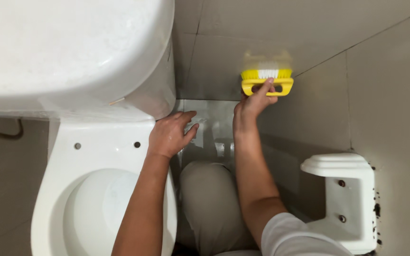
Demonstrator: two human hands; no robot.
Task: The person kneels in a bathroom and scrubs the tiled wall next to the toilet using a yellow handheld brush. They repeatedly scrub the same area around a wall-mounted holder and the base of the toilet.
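Upper centre of the head view, our right hand [255, 105] grips the handle of a yellow scrub brush [267, 81], its bristles pressed against the grey wall tile [224, 57] beside the toilet tank [72, 47]. Our left hand [171, 133] lies flat, fingers spread and holding nothing, on the rear edge of the toilet bowl [62, 161]. Blur above the brush suggests scrubbing is under way. We judge the wall only partly worked; dark specks remain around the white fixture [345, 199] at lower right.
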